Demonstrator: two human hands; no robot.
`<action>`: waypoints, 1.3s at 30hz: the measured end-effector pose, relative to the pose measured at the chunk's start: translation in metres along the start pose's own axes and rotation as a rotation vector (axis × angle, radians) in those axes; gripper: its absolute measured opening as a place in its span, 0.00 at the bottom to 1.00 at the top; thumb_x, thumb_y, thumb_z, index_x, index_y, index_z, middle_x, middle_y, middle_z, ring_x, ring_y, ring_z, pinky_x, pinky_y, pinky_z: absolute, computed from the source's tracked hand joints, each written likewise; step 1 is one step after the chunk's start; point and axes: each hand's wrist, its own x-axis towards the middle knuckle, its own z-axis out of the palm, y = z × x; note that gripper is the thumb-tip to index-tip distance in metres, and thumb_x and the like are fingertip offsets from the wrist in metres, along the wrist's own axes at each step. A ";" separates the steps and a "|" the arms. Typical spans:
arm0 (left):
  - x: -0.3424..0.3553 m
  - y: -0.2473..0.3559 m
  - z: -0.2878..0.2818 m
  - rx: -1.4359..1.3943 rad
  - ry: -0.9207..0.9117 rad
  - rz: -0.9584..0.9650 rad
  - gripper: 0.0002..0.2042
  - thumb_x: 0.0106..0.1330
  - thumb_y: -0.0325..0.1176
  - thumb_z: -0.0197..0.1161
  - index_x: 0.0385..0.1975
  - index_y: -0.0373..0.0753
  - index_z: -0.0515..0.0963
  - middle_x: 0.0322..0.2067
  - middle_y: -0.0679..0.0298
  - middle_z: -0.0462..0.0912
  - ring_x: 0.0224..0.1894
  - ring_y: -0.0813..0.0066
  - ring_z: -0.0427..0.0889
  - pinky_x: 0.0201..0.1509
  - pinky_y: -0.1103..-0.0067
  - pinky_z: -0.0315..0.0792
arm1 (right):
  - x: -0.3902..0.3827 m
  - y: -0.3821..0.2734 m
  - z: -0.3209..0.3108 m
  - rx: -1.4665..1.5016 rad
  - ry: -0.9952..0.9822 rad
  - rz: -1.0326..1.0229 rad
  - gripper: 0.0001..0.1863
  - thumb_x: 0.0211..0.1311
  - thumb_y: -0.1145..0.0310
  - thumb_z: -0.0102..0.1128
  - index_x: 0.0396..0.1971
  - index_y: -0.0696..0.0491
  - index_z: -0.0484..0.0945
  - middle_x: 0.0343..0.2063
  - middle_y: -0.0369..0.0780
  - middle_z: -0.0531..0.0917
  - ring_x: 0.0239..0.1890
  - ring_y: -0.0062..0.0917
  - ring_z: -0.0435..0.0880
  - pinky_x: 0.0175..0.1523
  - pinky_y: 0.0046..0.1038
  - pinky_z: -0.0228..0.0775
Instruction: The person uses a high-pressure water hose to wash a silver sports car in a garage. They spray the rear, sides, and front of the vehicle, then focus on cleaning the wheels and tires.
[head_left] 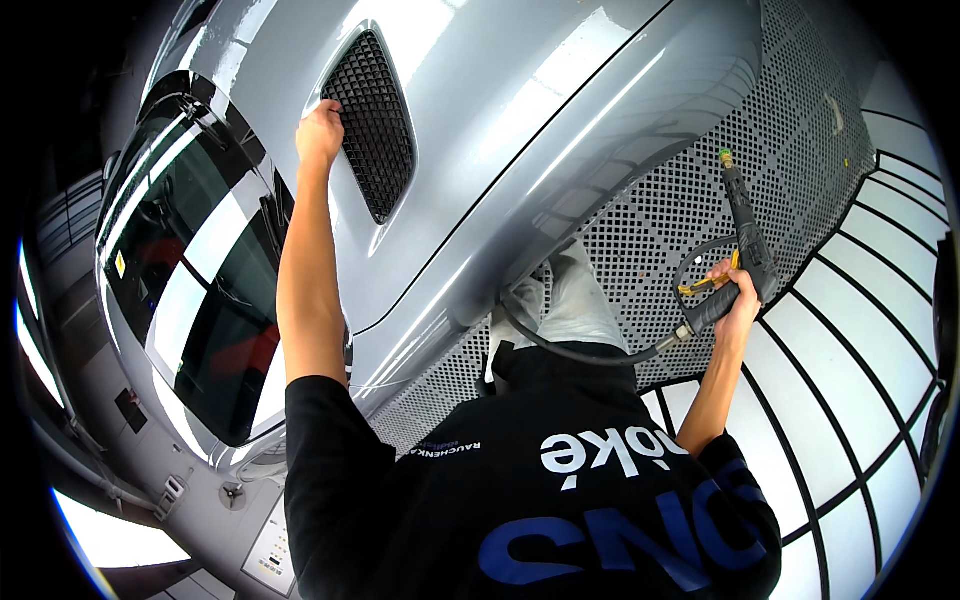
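Note:
My left arm stretches out over the silver car's hood. At the upper left edge of a black mesh hood vent, my left hand is closed with its fingers curled; whether anything is in them is hidden. Out to the right, my right hand grips the handle of a black pressure washer gun. Its yellow trigger lies by my fingers, and the short lance with a greenish tip points away from me. From the handle's fitting a black hose curves across in front of my legs.
The car's windshield is to the left. Grey perforated floor tiles lie under the car's front and my feet. Bright white panels in a black grid stand at the right. A white box with small buttons shows at lower left.

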 end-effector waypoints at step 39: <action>-0.558 -0.049 0.040 -1.636 0.440 -1.000 0.04 0.53 0.27 0.56 0.18 0.41 0.75 0.19 0.67 0.77 0.18 0.79 0.72 0.18 0.79 0.63 | -0.095 -0.005 0.064 -0.076 -0.438 -0.355 0.11 0.57 0.79 0.60 0.40 0.64 0.75 0.28 0.43 0.80 0.26 0.27 0.80 0.36 0.34 0.77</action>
